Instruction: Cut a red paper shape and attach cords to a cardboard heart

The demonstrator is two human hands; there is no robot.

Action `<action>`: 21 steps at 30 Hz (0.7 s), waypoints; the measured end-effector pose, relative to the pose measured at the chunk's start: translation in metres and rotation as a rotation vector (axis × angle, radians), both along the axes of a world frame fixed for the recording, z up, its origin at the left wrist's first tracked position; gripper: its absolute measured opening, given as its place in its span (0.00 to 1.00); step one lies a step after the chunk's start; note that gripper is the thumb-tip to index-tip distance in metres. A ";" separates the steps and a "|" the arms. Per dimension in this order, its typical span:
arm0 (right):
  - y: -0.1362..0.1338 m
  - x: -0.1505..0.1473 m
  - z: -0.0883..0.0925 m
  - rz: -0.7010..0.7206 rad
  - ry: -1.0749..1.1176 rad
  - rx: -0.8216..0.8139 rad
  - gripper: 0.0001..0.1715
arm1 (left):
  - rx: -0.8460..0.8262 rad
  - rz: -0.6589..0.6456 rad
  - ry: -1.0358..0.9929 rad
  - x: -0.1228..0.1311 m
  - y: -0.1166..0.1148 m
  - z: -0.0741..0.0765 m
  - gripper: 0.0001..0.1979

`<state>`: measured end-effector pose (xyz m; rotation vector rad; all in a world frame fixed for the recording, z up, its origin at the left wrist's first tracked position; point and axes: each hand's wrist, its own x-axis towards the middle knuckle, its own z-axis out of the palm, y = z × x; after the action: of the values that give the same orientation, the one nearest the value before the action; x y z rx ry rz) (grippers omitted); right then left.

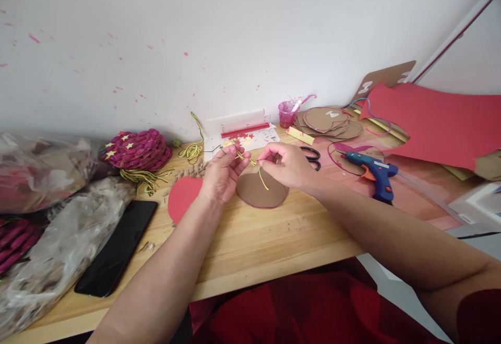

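Note:
My left hand [224, 173] and my right hand [285, 164] meet above the wooden table [254, 239]. Both pinch a thin yellow-green cord [252, 165] stretched between their fingertips, and a loose end hangs down from the right pinch. Directly under the hands lies a brown cardboard heart [261, 190] with a pink edge. A red paper heart [183, 196] lies just left of my left wrist.
A black phone [117, 245] and plastic bags [58, 250] lie at the left. A magenta woven piece with yellow stars [136, 148] and loose cord [191, 151] sit by the wall. Black scissors [312, 156], a blue glue gun [373, 172], cardboard cutouts [329, 122], a pink cup [287, 113] and red paper [438, 122] are at the right.

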<state>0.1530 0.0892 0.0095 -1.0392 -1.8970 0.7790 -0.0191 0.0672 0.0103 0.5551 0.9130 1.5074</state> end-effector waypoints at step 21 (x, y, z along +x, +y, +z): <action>0.007 0.000 0.005 0.112 0.412 -0.249 0.08 | -0.006 -0.037 0.150 0.002 -0.003 -0.004 0.05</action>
<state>0.1527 0.0960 0.0148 -0.8426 -1.5390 1.2177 -0.0167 0.0642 0.0061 0.6847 1.0167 1.4438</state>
